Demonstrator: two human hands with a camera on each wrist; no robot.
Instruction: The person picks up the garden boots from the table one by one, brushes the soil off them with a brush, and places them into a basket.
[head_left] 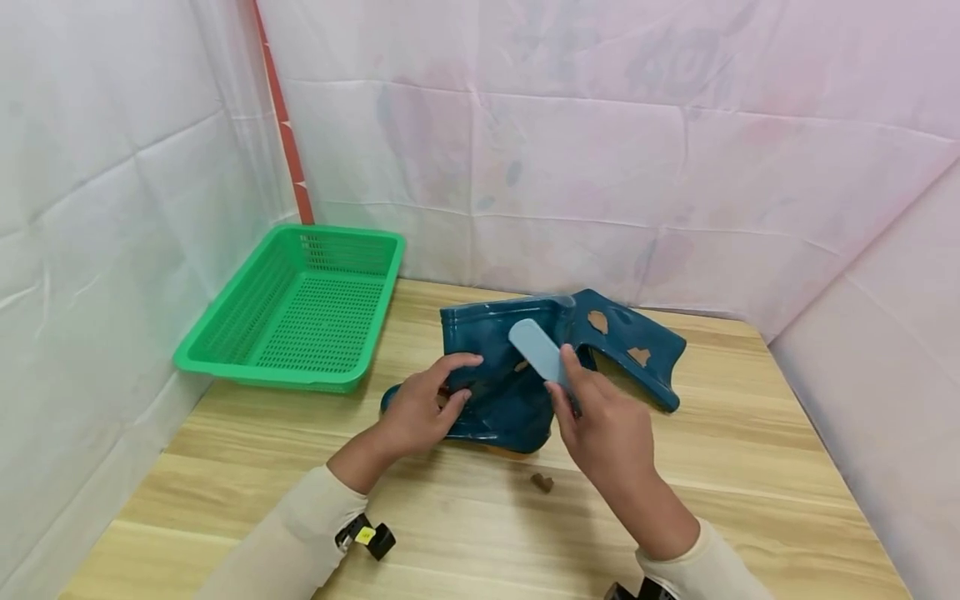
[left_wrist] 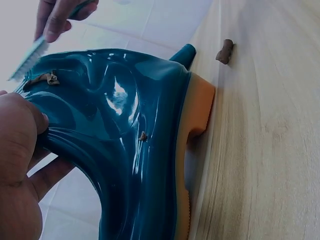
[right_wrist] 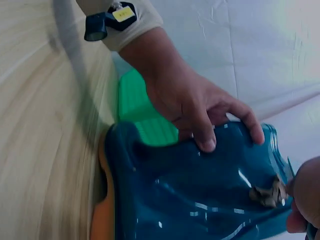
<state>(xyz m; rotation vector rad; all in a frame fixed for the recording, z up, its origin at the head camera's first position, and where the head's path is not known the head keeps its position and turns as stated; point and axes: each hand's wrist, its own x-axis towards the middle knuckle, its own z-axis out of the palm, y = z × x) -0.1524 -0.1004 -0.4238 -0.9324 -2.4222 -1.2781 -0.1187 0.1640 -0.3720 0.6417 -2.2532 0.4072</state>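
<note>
My left hand [head_left: 416, 412] grips a dark teal rubber boot [head_left: 483, 333] by its shaft, thumb on one side and fingers on the other. The boot's orange sole [left_wrist: 197, 110] rests on the table. In my right hand [head_left: 611, 425] is a light blue brush [head_left: 534, 346], held over the boot; its white bristles [left_wrist: 32, 60] face the shaft in the left wrist view. A brown mud-like clump [right_wrist: 270, 194] clings to the shaft, and a smaller bit [left_wrist: 143, 136] sticks lower down. Behind lies a second teal boot [head_left: 626, 321] on its side, with brown patches.
A green plastic basket [head_left: 363, 379] stands at the back left of the wooden table [head_left: 720, 492]. One loose brown lump [head_left: 542, 482] lies on the table in front of the boot. White sheeting [head_left: 585, 158] hangs behind and at both sides.
</note>
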